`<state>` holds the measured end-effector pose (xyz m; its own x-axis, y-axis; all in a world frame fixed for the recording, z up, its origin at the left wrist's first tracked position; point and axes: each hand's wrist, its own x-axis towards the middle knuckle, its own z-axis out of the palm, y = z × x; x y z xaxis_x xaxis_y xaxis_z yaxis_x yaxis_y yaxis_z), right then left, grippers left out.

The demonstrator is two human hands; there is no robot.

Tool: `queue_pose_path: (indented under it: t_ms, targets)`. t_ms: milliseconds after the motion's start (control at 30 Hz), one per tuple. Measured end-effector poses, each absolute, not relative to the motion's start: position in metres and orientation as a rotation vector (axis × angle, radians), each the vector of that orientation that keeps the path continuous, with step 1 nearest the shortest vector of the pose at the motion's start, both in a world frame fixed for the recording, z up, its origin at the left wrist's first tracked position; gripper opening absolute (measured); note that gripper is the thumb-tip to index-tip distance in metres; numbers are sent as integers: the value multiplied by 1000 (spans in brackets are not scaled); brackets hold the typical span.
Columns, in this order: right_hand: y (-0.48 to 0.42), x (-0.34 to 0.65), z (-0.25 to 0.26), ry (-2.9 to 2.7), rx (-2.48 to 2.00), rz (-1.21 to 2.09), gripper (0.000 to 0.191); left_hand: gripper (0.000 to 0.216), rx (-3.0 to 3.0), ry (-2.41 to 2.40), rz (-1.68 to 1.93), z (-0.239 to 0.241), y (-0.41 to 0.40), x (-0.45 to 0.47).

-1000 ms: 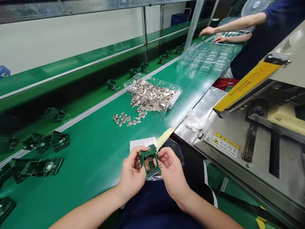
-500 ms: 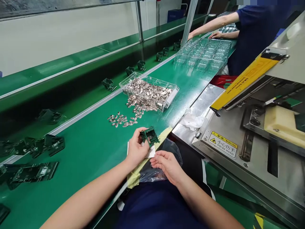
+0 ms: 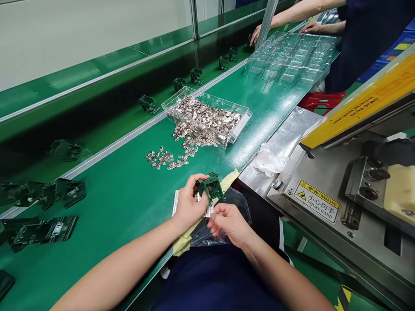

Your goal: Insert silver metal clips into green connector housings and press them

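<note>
Several dark green, angular board-walled units (image 3: 69, 192) lie at the left of the smooth green worktop (image 3: 123, 185). Next come loose flat silvery metal pieces (image 3: 166, 160). The left hand (image 3: 189, 205) has its grip clamped on a small dark green open box-shaped unit (image 3: 210, 186), raised over a pale ribbed sheet (image 3: 209, 211). That unit looks light and stiff; its thin projecting legs may bend, so the broad side walls seem the better hold. The right hand (image 3: 228, 219) is just below, fingertips together; whether they pinch anything, I cannot tell.
</note>
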<state>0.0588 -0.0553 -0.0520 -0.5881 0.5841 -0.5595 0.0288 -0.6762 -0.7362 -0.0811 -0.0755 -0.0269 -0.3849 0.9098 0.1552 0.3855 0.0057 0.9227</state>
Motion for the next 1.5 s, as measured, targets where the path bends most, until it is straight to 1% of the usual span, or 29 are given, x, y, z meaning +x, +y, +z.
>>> queue_pose_path:
  t_ms: [200,333,500,600,700,833,967,1167,1333,1433,1500]
  targets:
    - [-60,62,-79,-1184,-1307,2173,13,36,1307,1796,1387,-27,-75,-82]
    - [-56,73,-86,-1396,-1348,1949,16,31,1214,1754,1487,-25,-74,-82]
    - [-50,93,-55,-1671,-1321,1569,12,28,1117,1598,1714,-23,-74,-85]
    - [-50,97,-33,-1853,-1300,1347,10,28,1124,1548,1734,-23,-78,-86]
    - [-50,97,-18,-2037,-1263,1195,14,28,1100,1517,1710,-22,-83,-84]
    - [-49,93,3,-2002,-1119,1091,14,28,1044,1447,1669,-20,-88,-79]
    - [-48,79,21,-1891,-972,945,9,29,1046,1339,1622,-18,-91,-73]
    - [-51,58,23,-1866,-955,866,4,31,1180,1258,1576,-13,-98,-68]
    - [-55,58,23,-1876,-994,787,6,30,1230,1278,1486,-13,-102,-67]
    - [-55,59,23,-1834,-1039,905,9,30,1267,1304,1483,-15,-104,-67]
    - [-54,59,21,-1722,-1045,1084,13,29,1297,1294,1509,-15,-104,-66]
